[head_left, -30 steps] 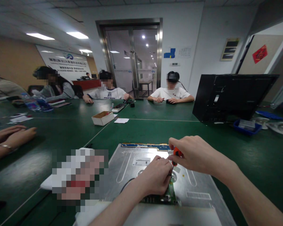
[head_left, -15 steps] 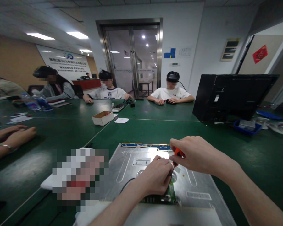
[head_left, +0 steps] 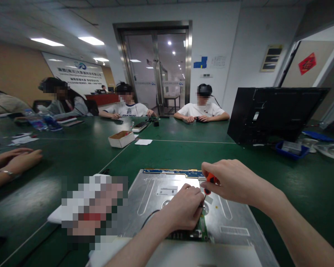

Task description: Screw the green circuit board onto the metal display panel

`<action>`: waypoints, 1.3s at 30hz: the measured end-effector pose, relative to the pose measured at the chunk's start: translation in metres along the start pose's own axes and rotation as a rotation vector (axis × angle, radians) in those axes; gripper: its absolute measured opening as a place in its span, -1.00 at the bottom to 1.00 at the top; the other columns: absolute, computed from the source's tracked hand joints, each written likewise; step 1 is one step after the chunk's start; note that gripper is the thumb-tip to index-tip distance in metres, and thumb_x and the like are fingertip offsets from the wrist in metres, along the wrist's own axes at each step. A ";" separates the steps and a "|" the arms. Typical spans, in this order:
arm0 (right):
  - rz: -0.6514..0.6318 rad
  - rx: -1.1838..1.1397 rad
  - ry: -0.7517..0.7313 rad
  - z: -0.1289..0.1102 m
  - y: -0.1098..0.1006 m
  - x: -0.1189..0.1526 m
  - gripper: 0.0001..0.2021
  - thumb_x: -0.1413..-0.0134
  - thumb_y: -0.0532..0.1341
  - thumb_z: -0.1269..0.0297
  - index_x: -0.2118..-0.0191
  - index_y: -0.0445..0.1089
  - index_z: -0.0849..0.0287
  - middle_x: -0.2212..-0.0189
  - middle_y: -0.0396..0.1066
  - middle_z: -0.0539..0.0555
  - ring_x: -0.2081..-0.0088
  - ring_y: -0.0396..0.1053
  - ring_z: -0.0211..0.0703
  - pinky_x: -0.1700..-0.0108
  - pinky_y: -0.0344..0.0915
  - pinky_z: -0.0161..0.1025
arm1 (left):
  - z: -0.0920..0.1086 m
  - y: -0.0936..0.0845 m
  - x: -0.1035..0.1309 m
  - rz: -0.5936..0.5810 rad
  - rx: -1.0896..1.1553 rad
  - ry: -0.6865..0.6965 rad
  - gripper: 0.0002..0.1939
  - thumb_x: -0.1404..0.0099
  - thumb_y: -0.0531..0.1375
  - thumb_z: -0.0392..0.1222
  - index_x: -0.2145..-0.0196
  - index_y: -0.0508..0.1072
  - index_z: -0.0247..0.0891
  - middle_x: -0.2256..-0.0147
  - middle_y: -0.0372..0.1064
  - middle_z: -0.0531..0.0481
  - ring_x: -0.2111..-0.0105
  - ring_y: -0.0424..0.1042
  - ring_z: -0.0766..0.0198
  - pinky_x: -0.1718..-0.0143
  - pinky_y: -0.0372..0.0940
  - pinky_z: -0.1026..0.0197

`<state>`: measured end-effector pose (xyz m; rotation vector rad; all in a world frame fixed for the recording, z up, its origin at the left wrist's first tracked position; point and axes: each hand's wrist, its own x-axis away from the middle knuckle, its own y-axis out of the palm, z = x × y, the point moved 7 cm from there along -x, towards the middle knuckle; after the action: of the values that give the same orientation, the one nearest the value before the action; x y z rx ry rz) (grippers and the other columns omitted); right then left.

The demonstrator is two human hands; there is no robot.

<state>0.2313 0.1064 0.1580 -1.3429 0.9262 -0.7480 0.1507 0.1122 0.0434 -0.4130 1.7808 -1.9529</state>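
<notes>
My right hand (head_left: 232, 180) is closed round the orange-and-black handle of a screwdriver (head_left: 211, 178). Its thin shaft points down beside the fingertips of my left hand (head_left: 186, 207). Those fingers are curled together low over a green circuit board (head_left: 202, 226), and whatever they pinch is hidden. The board sits on the silver metal back of a flat display panel (head_left: 147, 193), which lies on the table in front of me. A blue circuit strip (head_left: 169, 172) runs along the panel's far edge, and a black cable loops out left of my left wrist.
A black monitor (head_left: 275, 115) stands at the right, with a blue tray (head_left: 292, 150) near its base. On the green table (head_left: 183, 155) are an open cardboard box (head_left: 121, 140) and a white paper (head_left: 143, 142). Another person's hands (head_left: 19, 161) rest at the left; other people sit across.
My right hand and the screwdriver have shifted very slightly; my left hand stays in place. Across the table, one person's hand has moved a little to the right.
</notes>
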 end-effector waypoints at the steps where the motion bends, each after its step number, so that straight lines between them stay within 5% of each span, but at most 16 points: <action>1: 0.001 0.002 0.001 0.000 0.000 0.000 -0.90 -0.16 0.25 0.21 0.29 0.37 0.09 0.43 0.52 0.00 0.42 0.46 -0.10 0.50 -0.06 -0.28 | 0.000 0.000 0.000 0.002 -0.002 0.000 -0.92 -0.20 0.17 -0.30 0.31 0.33 -0.26 0.21 0.41 -0.12 0.18 0.39 0.03 0.13 0.23 0.05; 14: 0.012 0.019 -0.002 -0.002 0.002 -0.001 -0.90 -0.15 0.26 0.23 0.31 0.36 0.11 0.45 0.52 0.00 0.44 0.44 -0.14 0.51 -0.13 -0.28 | 0.002 -0.001 0.000 0.043 0.011 0.007 -0.95 -0.18 0.15 -0.31 0.34 0.33 -0.26 0.24 0.42 -0.13 0.19 0.41 0.02 0.14 0.25 0.03; 25: -0.036 -0.097 -0.094 -0.009 0.002 0.004 -0.89 -0.07 0.20 0.39 0.26 0.28 0.12 0.36 0.50 -0.01 0.38 0.43 -0.14 0.43 0.02 -0.27 | 0.002 0.000 -0.001 0.000 0.049 0.001 -0.88 -0.21 0.16 -0.35 0.27 0.33 -0.26 0.19 0.43 -0.12 0.15 0.41 0.02 0.10 0.22 0.04; 39: -0.008 -0.012 -0.042 -0.005 0.004 0.000 -0.91 -0.13 0.22 0.30 0.24 0.31 0.12 0.44 0.49 0.00 0.44 0.42 -0.14 0.49 -0.11 -0.27 | 0.003 -0.003 0.000 -0.010 0.026 -0.013 -0.93 -0.20 0.18 -0.33 0.32 0.34 -0.28 0.22 0.42 -0.12 0.20 0.40 0.04 0.13 0.23 0.06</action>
<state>0.2266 0.1041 0.1545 -1.3691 0.8936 -0.7184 0.1519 0.1100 0.0466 -0.4259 1.7460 -1.9737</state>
